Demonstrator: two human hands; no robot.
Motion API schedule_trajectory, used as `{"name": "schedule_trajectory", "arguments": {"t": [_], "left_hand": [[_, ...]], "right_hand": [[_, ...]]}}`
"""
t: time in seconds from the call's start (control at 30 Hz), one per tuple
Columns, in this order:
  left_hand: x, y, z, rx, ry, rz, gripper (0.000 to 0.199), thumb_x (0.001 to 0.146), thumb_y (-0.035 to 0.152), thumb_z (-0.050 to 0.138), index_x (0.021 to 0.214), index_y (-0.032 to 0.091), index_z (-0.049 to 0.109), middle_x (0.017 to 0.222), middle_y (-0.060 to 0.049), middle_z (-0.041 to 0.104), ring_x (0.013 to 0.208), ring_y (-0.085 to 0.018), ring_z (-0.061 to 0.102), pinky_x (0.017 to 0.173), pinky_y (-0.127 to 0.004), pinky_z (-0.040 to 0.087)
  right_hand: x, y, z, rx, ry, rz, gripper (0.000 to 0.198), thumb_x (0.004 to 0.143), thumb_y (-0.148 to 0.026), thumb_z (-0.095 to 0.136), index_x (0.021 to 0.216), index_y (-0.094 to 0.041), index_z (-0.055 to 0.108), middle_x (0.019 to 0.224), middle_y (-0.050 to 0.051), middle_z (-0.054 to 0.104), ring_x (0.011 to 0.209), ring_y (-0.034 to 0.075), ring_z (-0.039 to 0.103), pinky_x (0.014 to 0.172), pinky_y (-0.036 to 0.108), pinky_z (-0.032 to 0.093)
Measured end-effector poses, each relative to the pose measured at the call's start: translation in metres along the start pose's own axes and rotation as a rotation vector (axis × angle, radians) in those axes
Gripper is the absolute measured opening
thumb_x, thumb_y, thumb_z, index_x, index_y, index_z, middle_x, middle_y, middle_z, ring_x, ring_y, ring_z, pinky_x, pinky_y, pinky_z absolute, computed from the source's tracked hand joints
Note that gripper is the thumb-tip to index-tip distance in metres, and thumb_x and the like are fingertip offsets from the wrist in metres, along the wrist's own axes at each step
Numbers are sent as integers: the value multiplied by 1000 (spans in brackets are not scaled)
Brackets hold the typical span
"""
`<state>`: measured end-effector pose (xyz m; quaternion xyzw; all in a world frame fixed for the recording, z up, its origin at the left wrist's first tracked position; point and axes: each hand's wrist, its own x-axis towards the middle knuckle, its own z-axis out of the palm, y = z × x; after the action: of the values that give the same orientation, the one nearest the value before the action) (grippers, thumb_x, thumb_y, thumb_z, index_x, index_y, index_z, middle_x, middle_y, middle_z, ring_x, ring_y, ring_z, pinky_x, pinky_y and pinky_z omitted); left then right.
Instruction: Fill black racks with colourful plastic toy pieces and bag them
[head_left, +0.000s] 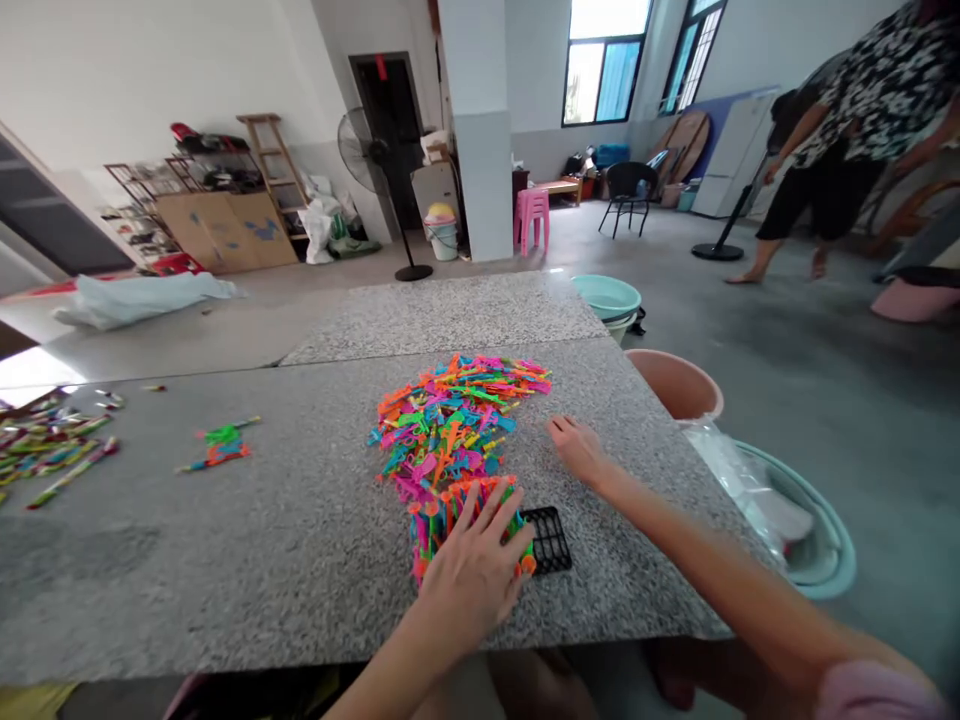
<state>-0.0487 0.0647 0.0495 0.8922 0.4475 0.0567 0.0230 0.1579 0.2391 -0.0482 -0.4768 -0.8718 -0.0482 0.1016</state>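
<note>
My left hand (480, 560) lies with fingers spread across a row of colorful plastic sticks (431, 525) with round, mostly orange ends. Beside these sticks, a black plastic grid (550, 540) pokes out to the right; whether it continues beneath them is hidden. Just beyond the row is a loose heap of small plastic pieces (450, 420) in pink, orange, green, blue and yellow. To the right of the heap my right hand (577, 450) hovers at or near the tabletop, its fingers loosely stretched leftward, apart from the pieces. Nothing shows in it.
On the speckled stone table (285, 570) a small cluster of plastic pieces (223, 445) and a pile of thin wrapped sticks (52, 450) lie left. Basins, including a pink one (679, 385), stand along the right edge. A person (847, 130) is at far right, beyond a fan (367, 150).
</note>
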Motion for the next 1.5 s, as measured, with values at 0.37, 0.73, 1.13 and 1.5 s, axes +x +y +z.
{"name": "schedule_trajectory", "arguments": {"t": [0.37, 0.73, 1.13, 1.5], "left_hand": [[-5, -6, -3, -3, -37, 20, 30, 89, 34, 59, 119, 25, 58, 149, -8, 41, 145, -31, 23, 116, -56, 24], [-4, -13, -11, -14, -88, 64, 35, 89, 32, 58, 124, 27, 57, 151, -8, 38, 146, -30, 20, 118, -58, 19], [-4, -15, -10, 14, -29, 84, 43, 87, 30, 62, 129, 30, 56, 149, -8, 41, 144, -31, 25, 116, -58, 24], [3, -10, -4, 50, -27, 72, 38, 87, 34, 62, 123, 23, 59, 149, -11, 40, 145, -31, 24, 118, -55, 20]], "right_hand": [[87, -39, 14, 62, -95, -15, 30, 95, -5, 36, 114, -11, 58, 121, 17, 56, 112, 25, 53, 81, 30, 50], [68, -28, 11, 144, -125, -30, 33, 97, -10, 34, 123, -15, 53, 126, 15, 54, 119, 24, 48, 91, 32, 46], [16, 19, 5, 266, -139, 150, 20, 87, -7, 48, 100, -13, 63, 101, 13, 66, 90, 22, 62, 74, 28, 43], [-124, -49, 9, 1269, -73, 438, 21, 76, -24, 60, 96, -21, 54, 67, -3, 62, 54, 15, 60, 53, 25, 46]]}}
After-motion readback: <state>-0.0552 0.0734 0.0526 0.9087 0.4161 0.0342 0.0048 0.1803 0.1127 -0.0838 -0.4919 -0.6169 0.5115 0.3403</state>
